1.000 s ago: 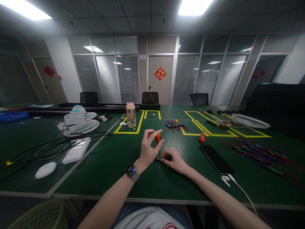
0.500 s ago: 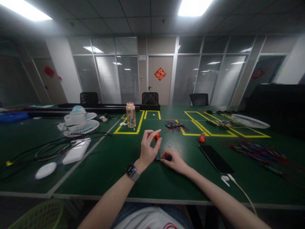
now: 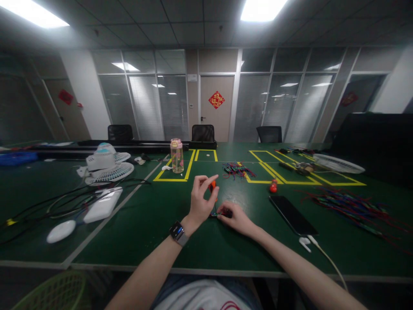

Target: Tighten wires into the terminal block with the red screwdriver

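Observation:
My left hand (image 3: 202, 199), with a smartwatch on its wrist, is closed around the orange handle of a screwdriver (image 3: 213, 186). The screwdriver stands upright, its thin shaft pointing down at a small circuit board (image 3: 214, 214) low over the green table. Whether the tip touches the board is too small to tell. My right hand (image 3: 235, 217) pinches the board's right side between thumb and fingers, and something dark and red, perhaps wires, shows under the fingers. Most of the board is hidden by the hands.
A pile of wired boards (image 3: 238, 170) lies ahead, with another wire bundle (image 3: 351, 206) at right. Nearby are a small red-orange object (image 3: 273, 186), a phone (image 3: 292, 214) and an earbud (image 3: 305, 244). A bottle (image 3: 177, 157), white fan (image 3: 108, 165) and cables are leftward.
Both hands hold almost the same positions. The orange screwdriver handle looks slightly turned between my left fingers; the view has shifted a little.

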